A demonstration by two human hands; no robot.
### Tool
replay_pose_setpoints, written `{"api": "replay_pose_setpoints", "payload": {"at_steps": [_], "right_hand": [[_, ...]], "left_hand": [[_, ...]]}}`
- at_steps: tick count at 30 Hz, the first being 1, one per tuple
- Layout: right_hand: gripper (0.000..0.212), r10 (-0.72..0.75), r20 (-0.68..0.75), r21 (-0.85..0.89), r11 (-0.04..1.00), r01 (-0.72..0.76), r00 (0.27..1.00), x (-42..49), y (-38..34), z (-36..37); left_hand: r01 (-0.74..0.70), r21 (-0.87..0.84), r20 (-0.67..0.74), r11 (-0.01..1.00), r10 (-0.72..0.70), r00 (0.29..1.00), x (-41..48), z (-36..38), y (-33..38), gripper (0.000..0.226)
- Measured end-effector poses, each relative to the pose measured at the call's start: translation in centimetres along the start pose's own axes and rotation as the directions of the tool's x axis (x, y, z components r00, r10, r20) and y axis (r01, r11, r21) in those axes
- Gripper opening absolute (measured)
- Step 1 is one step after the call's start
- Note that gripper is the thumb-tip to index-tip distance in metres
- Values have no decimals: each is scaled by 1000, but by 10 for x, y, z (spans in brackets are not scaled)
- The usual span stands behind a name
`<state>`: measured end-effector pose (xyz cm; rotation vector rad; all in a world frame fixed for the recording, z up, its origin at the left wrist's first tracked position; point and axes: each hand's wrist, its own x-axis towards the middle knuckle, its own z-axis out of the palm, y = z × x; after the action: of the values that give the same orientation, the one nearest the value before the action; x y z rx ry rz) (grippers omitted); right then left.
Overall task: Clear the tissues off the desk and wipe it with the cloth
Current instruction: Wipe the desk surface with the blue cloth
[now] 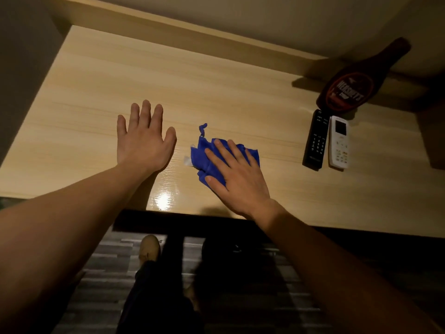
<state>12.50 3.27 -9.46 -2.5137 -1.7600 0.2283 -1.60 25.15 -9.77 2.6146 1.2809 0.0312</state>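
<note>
A crumpled blue cloth (204,155) lies on the light wooden desk (216,92), near its front edge. My right hand (234,174) presses flat on the cloth with straight fingers, covering its right half. A small white label or scrap (187,161) peeks out at the cloth's left side. My left hand (143,138) is spread flat with straight fingers over the bare desk, to the left of the cloth, holding nothing. No tissues show on the desk.
At the desk's right stand a brown syrup bottle (349,90), a black remote (315,139) and a white remote (339,142) side by side. A raised wooden ledge (192,37) runs along the back. Below the front edge are my legs and a shoe (149,248).
</note>
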Motion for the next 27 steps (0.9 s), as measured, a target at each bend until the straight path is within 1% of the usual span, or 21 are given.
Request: {"api": "replay_pose_setpoints", "payload": {"at_steps": [6,9,11,13,14,15,17,18,20,21,22,23,24,25,27], "right_hand": [[63,-21,-44,-7,1000,20,999,-36,-10,7],[59,-30,-62,22,999,31,998,-51,-16,8],[54,-26,-83,106,994,35,996,-63,-18,7],[52,15,-112,256,967,14,994,-73,-19,3],[52,47,-142,360,933,7,989,-77,-20,1],[51,83,-183,482,876,16,979,-81,-20,-3],[37,177,-258,706,706,60,950,-83,-20,-12],[30,246,-268,784,617,62,931,-82,-19,-17],[25,429,-227,886,464,2,874,-73,-11,-28],[23,514,-190,908,417,-50,836,-64,-4,-35],[26,576,-155,913,394,-107,803,-52,6,-41],[32,615,-134,905,396,-158,777,-39,17,-47],[36,632,-143,881,432,-193,761,-24,29,-53],[37,625,-190,838,505,-207,757,-8,42,-58],[35,559,-304,716,669,-202,772,24,68,-64]], "left_hand": [[-5,0,0,1000,5,1000,0,0,-1,74],[-4,5,8,1000,4,1000,1,0,-1,74],[-9,8,21,1000,9,1000,1,-1,-2,74],[-9,1,46,1000,9,999,4,-2,-2,74],[0,-3,62,1000,0,998,5,-3,-3,74],[13,-12,74,1000,-12,997,7,-4,-2,73],[26,-53,52,998,-23,998,8,-7,8,73],[1,-82,21,997,1,1000,7,-8,19,73],[-115,-142,-23,983,113,993,2,-8,49,73],[-175,-165,-21,971,174,985,0,-6,65,72],[-216,-181,-4,959,219,976,-2,-3,79,70],[-240,-186,20,953,247,969,-4,2,89,69],[-254,-172,43,952,264,963,-6,9,96,69],[-263,-135,61,955,273,960,-8,15,99,69],[-264,-56,73,963,267,961,-8,25,98,72]]}}
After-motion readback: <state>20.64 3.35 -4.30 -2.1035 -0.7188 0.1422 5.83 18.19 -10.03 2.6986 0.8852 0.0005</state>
